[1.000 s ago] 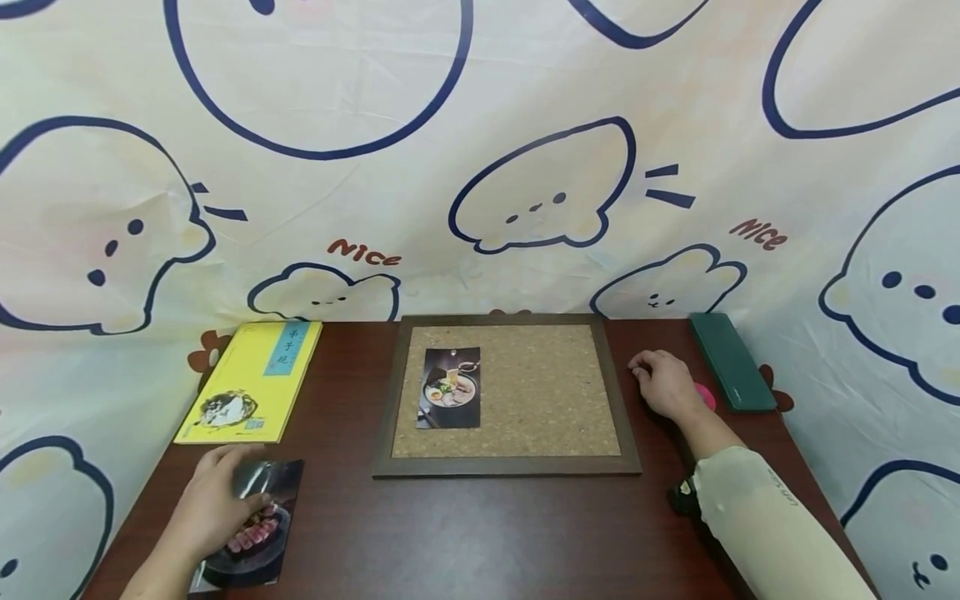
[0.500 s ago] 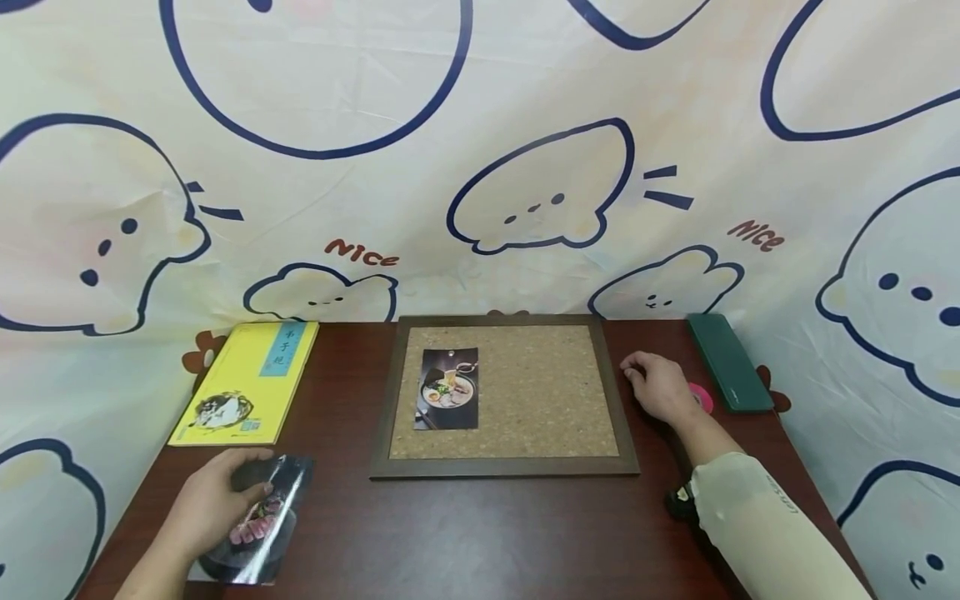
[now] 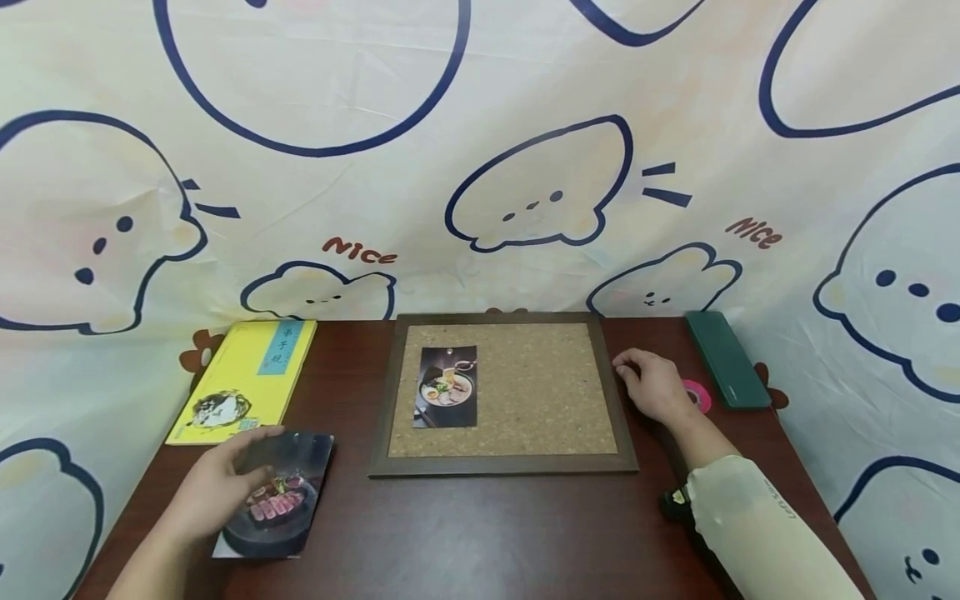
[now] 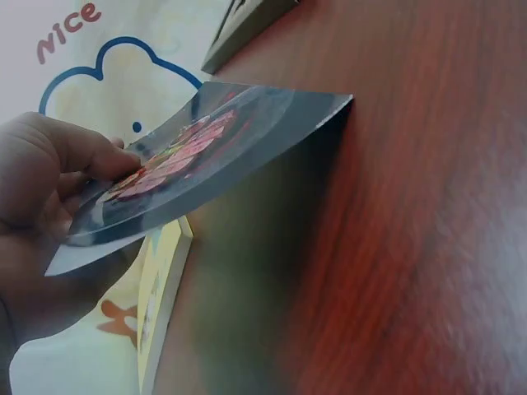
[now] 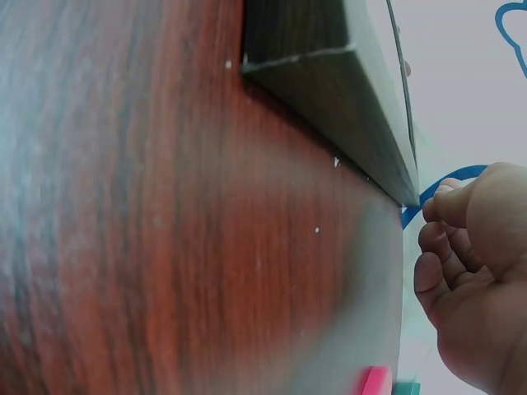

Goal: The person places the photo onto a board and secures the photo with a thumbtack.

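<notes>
My left hand [image 3: 213,492] pinches a dark photo print [image 3: 281,533] of sliced pink meat in a black dish, thumb on top and fingers beneath. The left wrist view shows the print [image 4: 272,115] bent and lifted off the table. At the table's middle lies a cork board [image 3: 547,392] with a dark frame. A photo of a noodle bowl [image 3: 447,408] sits on its left part, with a small pale dot at its top. My right hand [image 3: 652,383], fingers loosely curled, is just right of the frame; nothing shows in its grasp in the right wrist view [image 5: 486,280].
A yellow book [image 3: 258,375] lies at the back left, beyond my left hand. Behind my right wrist is a pink round thing [image 3: 701,396], partly hidden, beside a long green box [image 3: 727,358]. A cartoon-printed cloth [image 3: 525,83] hangs behind the table.
My left hand has moved right and away from me with the meat photo, which has shifted toward the cork board. My right hand has edged slightly left, closer to the frame.
</notes>
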`<control>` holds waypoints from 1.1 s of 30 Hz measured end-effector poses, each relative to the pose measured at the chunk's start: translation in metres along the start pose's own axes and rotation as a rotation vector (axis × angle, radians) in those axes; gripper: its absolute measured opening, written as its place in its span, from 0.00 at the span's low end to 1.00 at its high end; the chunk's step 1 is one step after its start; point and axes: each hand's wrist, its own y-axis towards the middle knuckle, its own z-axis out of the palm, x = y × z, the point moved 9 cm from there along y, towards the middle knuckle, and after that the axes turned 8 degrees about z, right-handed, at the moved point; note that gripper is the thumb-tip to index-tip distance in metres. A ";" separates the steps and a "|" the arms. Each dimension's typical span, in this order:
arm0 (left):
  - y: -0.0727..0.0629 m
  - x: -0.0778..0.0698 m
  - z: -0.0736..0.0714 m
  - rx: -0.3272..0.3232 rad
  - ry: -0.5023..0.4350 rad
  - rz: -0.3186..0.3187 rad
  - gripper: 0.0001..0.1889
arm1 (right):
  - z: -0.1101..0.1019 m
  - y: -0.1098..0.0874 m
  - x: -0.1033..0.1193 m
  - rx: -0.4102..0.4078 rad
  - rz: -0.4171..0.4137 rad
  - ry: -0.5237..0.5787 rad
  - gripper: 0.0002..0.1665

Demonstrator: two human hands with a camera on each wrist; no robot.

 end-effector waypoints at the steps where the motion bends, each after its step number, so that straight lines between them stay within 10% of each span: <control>1: 0.002 -0.002 0.000 0.003 0.018 0.007 0.32 | 0.000 0.000 0.001 0.000 -0.002 0.004 0.10; 33: 0.077 -0.088 0.040 -0.111 -0.155 0.163 0.26 | 0.007 0.002 0.024 -0.005 0.016 0.075 0.08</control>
